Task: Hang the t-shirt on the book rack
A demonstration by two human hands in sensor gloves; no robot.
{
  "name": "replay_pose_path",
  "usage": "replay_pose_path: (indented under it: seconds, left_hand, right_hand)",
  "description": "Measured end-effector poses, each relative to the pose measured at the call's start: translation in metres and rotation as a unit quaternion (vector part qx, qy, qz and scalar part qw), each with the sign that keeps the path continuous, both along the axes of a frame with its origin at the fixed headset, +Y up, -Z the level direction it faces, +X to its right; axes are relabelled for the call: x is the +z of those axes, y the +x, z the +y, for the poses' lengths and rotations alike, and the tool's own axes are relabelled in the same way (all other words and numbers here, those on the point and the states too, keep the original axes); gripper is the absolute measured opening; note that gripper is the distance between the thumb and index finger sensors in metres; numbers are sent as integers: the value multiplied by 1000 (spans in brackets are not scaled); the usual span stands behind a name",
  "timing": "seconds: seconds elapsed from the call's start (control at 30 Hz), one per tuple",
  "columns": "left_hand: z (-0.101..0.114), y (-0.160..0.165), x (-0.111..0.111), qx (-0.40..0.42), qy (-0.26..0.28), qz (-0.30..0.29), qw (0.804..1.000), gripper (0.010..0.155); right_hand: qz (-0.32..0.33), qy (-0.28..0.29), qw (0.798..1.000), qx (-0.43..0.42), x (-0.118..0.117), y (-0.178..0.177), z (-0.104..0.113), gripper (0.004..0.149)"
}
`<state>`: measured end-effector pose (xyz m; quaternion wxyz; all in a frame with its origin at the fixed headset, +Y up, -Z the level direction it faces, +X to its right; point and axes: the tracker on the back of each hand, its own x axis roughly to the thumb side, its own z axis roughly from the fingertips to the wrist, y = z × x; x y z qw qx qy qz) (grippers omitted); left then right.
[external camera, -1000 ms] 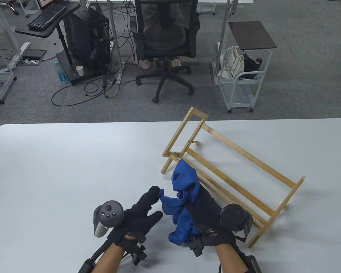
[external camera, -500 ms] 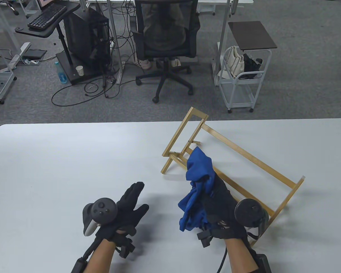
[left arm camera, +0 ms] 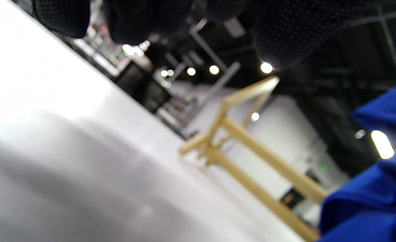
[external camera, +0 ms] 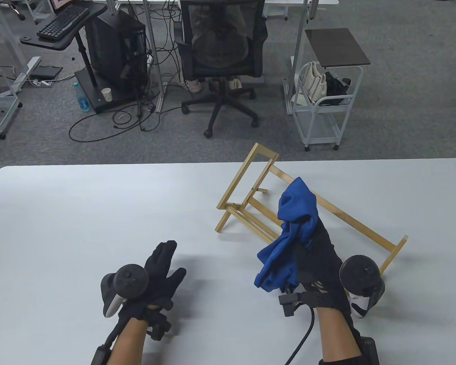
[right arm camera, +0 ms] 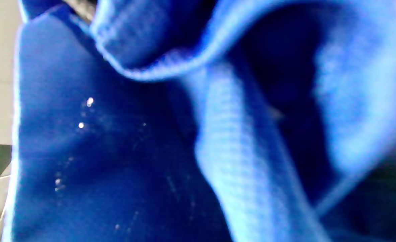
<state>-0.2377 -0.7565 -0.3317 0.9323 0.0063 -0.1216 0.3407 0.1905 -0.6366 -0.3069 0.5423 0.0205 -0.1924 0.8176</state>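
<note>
Your right hand [external camera: 319,262] has carried the bunched blue t-shirt [external camera: 288,232] up over the book rack's [external camera: 364,228] rails, gripping it alone; your left hand [external camera: 155,273] has let go, fingers spread, empty. You're nearly ready to drape.

The t-shirt [external camera: 294,216] is soft blue cloth, matt and crumpled into folds; in the right wrist view [right arm camera: 225,161] its fine ribbed knit shows, with a stitched hem along one edge. The book rack [external camera: 338,216] looks like pale wood or bamboo, in smooth square-edged bars with a dull satin finish [left arm camera: 268,161]. The table [external camera: 79,213] has a smooth white top with a faint sheen. Both gloves, on the left hand [external camera: 157,275] and the right hand [external camera: 319,262], are black matt fabric, finely dotted on the fingers [left arm camera: 285,33]. The trackers [external camera: 359,272] are dark, smooth plastic.
</note>
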Motion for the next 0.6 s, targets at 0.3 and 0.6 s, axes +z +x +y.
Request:
replay_pose_path:
  seconds: [0.3, 0.6]
  left_hand:
    - [-4, 1, -1, -37, -12, 14, 999, 73]
    - [-6, 4, -1, -79, -20, 20, 997, 74]
  right_hand:
    - [-67, -34, 997, -15, -3, 27, 17, 65]
    - [-182, -118, 976, -7, -14, 60, 30, 65]
